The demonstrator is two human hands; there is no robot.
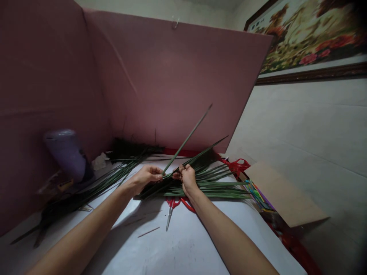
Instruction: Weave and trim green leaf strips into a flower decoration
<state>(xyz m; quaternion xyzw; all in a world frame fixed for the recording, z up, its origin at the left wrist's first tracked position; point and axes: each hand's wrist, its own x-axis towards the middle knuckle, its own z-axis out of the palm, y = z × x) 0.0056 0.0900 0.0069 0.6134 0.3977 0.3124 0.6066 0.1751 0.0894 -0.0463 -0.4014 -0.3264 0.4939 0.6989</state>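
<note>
In my left hand (149, 175) the lower end of a long green leaf strip (187, 138) is pinched between thumb and fingers; the strip slants up to the right. Close beside it, my right hand (186, 177) has its fingers curled at a dark strip near the same spot; what exactly they grip is hard to make out. Both hands are above a fan of green palm leaves (220, 189) spread on the white tabletop (137, 252). Below the hands lie red-handled scissors (169, 214), beside another red handle (187, 205).
More long leaves (94, 191) stretch across the left side. A purple container (67, 152) stands at the far left. Thin brown slivers (148, 232) lie in front. At right are a red plastic bag (237, 166) and a cardboard flap (283, 194). Pink panels (177, 84) rise behind.
</note>
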